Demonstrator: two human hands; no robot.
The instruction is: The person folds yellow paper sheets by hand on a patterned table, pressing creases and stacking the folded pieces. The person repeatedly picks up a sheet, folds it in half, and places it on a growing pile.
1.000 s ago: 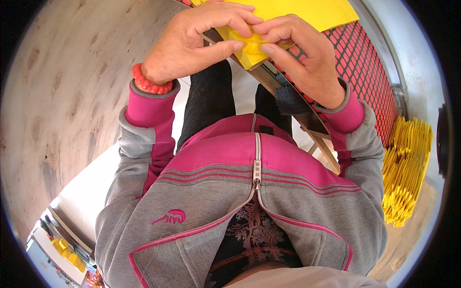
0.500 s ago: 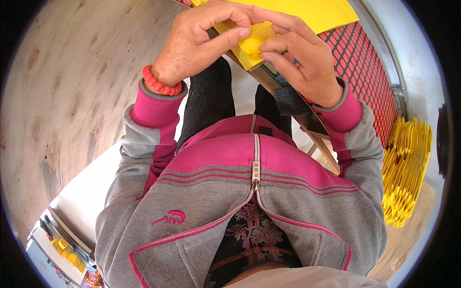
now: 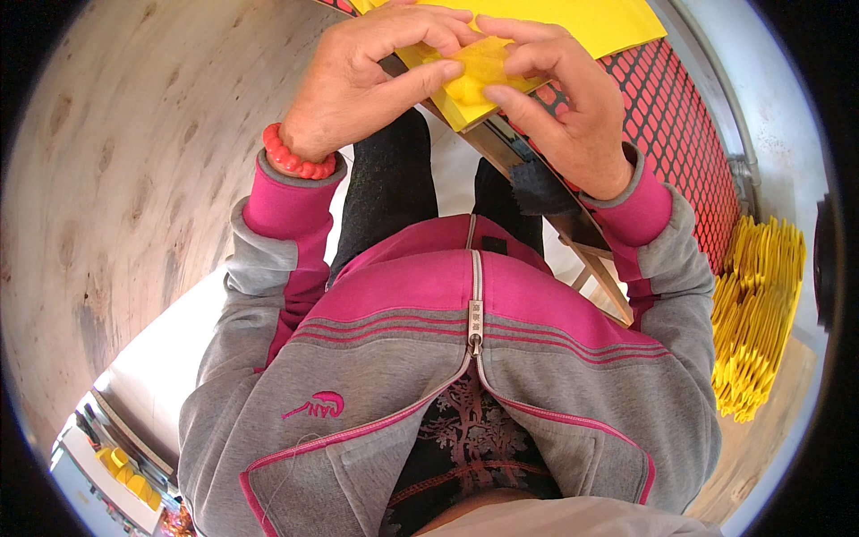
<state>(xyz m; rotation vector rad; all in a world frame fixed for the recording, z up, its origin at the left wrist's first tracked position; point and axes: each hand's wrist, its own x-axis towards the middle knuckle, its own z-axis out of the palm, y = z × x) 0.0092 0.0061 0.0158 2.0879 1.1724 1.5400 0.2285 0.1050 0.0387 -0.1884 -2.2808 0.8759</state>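
- Left hand (image 3: 362,76) pinches the yellow piece (image 3: 476,72) at its left edge.
- This piece sits over the near corner of the yellow sheet (image 3: 599,25).
- Right hand (image 3: 573,103): thumb and forefinger parted, leaving a gap.
- Yellow stack (image 3: 756,318), well apart.

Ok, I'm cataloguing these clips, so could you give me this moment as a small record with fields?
Left hand: at the left side of a small yellow piece; grip unclear
Left hand point: left hand
Right hand: right hand, thumb and fingers at the piece's right side; grip unclear
Piece: small yellow piece, crumpled, over the yellow sheet
Surface: red-and-black patterned tabletop
Wrist: red beaded bracelet, left
Far right: yellow bundle, many layers
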